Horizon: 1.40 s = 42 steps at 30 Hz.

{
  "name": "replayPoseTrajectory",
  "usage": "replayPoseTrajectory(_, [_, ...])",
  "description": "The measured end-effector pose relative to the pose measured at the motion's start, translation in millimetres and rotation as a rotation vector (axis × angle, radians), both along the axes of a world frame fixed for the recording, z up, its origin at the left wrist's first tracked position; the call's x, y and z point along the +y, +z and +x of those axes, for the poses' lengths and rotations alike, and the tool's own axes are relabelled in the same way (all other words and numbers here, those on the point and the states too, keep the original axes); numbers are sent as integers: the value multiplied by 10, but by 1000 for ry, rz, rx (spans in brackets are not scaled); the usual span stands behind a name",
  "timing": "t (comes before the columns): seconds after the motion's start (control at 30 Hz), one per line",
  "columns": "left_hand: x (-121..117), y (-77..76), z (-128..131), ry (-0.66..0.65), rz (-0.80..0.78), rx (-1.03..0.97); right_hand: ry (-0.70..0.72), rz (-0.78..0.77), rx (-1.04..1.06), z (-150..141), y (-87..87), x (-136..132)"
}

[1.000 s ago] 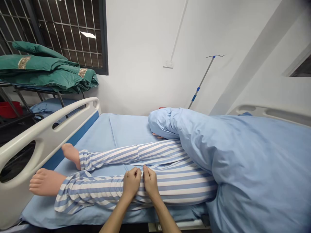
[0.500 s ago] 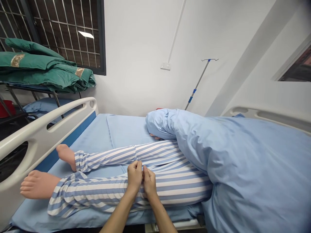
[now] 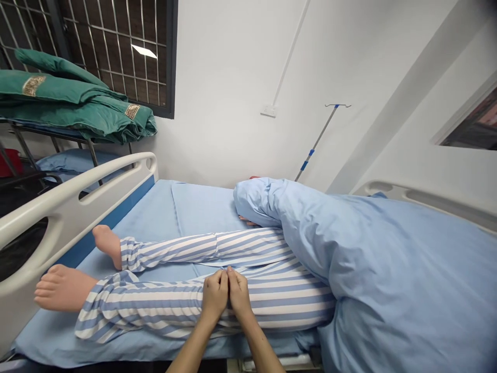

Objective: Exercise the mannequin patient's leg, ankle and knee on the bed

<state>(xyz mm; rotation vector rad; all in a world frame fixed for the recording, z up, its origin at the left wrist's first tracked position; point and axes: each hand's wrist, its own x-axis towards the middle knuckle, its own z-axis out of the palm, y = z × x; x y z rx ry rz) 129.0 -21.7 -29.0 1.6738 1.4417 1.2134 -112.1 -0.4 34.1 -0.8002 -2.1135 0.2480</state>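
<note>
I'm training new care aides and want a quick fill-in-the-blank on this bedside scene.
The left hand and right hand rest on a pajama leg striped in blue and ____.
A light blue duvet covers everything above the waist, leaving both ____ bare.
Green blankets lie folded on a metal rack beside a barred ____.

white; feet; window

Nothing is giving a clear reading here: no words, numbers or brand names are legible anywhere. The only marks are two tan woven patches sitting on the folded green blanket, and their small pattern is blurring too much to tell whether it is lettering.
</note>
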Motion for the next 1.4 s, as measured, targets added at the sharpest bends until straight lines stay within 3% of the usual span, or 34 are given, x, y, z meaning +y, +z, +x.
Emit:
replayPoseTrajectory(0.1, [-15,-10,-36,6,32,97,-228,-118,172,780,63,-206])
replayPoseTrajectory(0.17, [-24,-28,-39,18,56,194,-368,-227,332,1469,-10,-312])
replayPoseTrajectory(0.27, [-28,-41,-24,32,63,308,-450,-275,415,2422,-186,-398])
replayPoseTrajectory(0.33, [-26,-40,-14,39,55,334,-482,-301,446,2856,-299,-412])
replayPoseTrajectory(0.43, [-20,-33,-8,37,46,327,-501,-346,465,3204,-450,-386])
replayPoseTrajectory(0.63, [-14,2,16,34,9,328,-484,-430,395,3427,-640,-276])
replayPoseTrajectory(0.83, [-10,55,80,51,-25,414,-482,-460,504,3464,-630,-261])
replayPoseTrajectory(0.93, [2,132,145,47,-53,272,-488,-460,584,3477,-596,-268])
replayPoseTrajectory(1.13, [86,326,364,21,-82,-256,-520,-445,639,3501,-588,-236])
replayPoseTrajectory(1.23, [134,255,390,-19,-87,-311,-533,-451,657,3500,-604,-232])
replayPoseTrajectory(1.4, [152,29,302,-47,-45,-56,-537,-468,636,3495,-576,-262])
